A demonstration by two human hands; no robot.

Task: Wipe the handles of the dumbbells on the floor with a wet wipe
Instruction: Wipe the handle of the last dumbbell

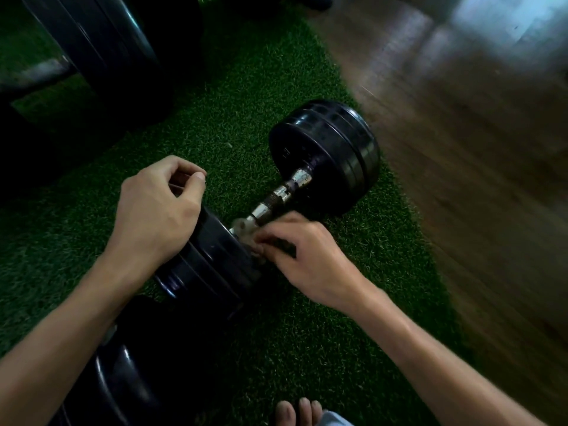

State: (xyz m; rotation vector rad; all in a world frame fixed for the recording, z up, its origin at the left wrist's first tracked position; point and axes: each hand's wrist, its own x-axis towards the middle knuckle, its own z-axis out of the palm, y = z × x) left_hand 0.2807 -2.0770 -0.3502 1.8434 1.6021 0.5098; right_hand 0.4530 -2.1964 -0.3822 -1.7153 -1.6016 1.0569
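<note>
A black dumbbell (325,155) lies on the green turf with its chrome handle (281,195) running diagonally between two plate stacks. My right hand (307,256) pinches a crumpled grey wet wipe (246,229) against the near end of the handle, beside the inner collar. My left hand (156,213) rests on the near plate stack (209,259), with its fingers curled and nothing held in them. A second black dumbbell (132,373) lies at the lower left, mostly in shadow; its handle is hidden.
Large black weight plates on a bar (101,47) stand at the upper left. Green turf mat (276,333) covers the floor here; a wooden floor (476,149) begins to the right. Bare toes (298,412) show at the bottom edge.
</note>
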